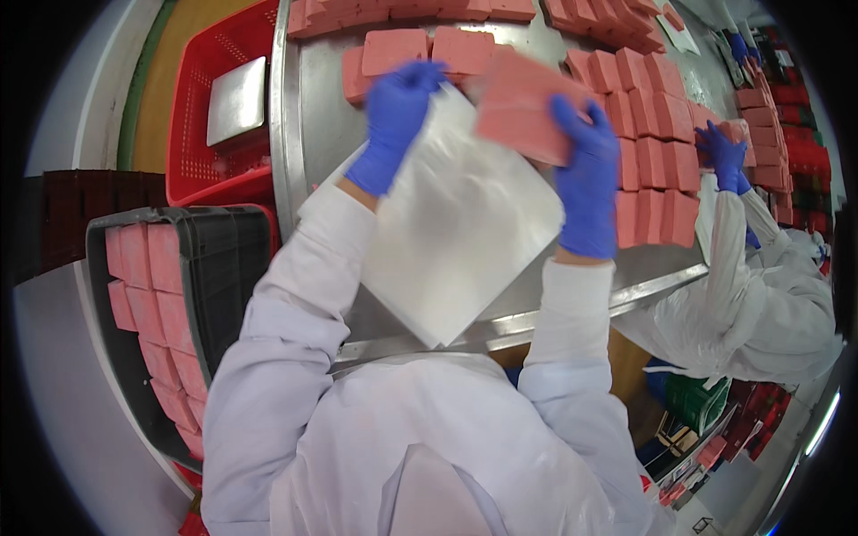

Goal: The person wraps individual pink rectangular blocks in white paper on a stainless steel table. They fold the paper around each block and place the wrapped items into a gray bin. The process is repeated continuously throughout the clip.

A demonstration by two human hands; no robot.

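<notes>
My left hand (404, 124), in a blue glove, has its fingers closed at the top corner of a stack of whitish translucent sheets (462, 221) on the metal table. In my right hand (586, 174), also blue-gloved, is a flat pink block (523, 107), tilted and slightly blurred, over the right upper edge of the sheets. Beyond my left hand stand several pink blocks (395, 52). Rows of similar blocks (660, 117) stand close to the right of my right hand.
At the left, a red perforated crate (194, 120) holds a metal plate (236, 100); below it a dark grey crate (221, 268) holds pink blocks. The metal table's raised rim (523, 323) runs before me. A co-worker's gloved hand (722, 153) touches blocks at the right.
</notes>
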